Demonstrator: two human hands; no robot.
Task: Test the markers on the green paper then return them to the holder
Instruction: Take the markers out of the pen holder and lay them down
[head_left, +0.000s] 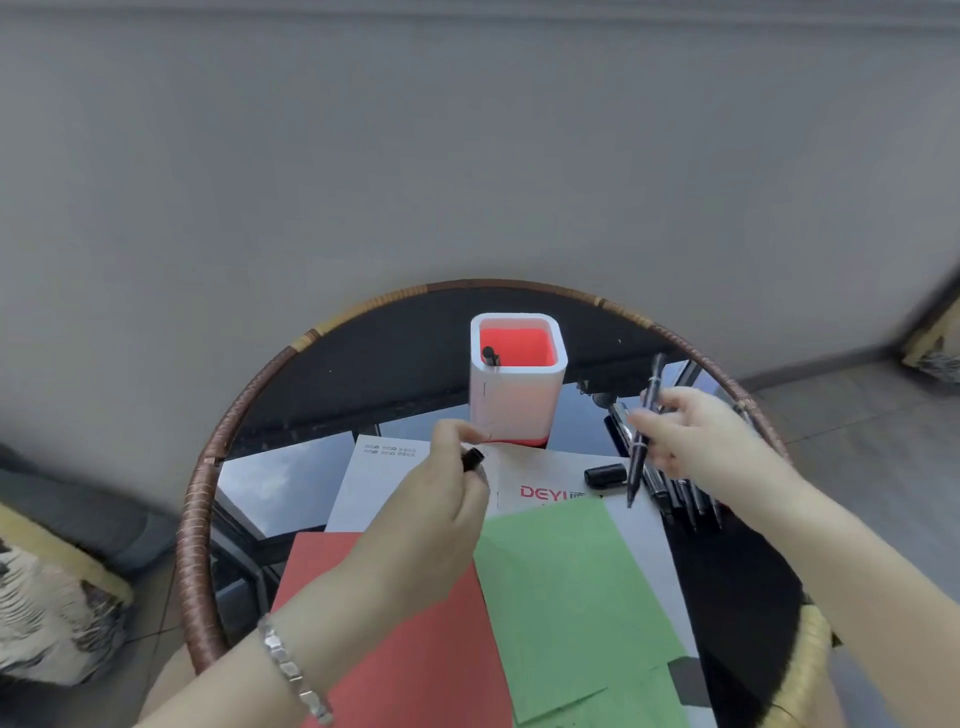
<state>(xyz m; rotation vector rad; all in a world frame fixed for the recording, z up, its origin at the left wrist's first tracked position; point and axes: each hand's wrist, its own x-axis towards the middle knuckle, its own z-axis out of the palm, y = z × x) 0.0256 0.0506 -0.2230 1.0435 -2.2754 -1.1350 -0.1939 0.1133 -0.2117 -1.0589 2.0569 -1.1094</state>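
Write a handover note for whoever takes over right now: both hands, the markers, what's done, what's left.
Left hand: pinches a black cap in front of the holder.
Right hand: holds an uncapped marker, tip down, not on the green paper.
Holder: one returned marker stands inside.
Loose markers lie on the table to the right; a spare cap lies on the white sheet.
Done: apparently one marker back; no test marks visible from here.
Left: test the held marker, cap it, return it, then work through the pile.
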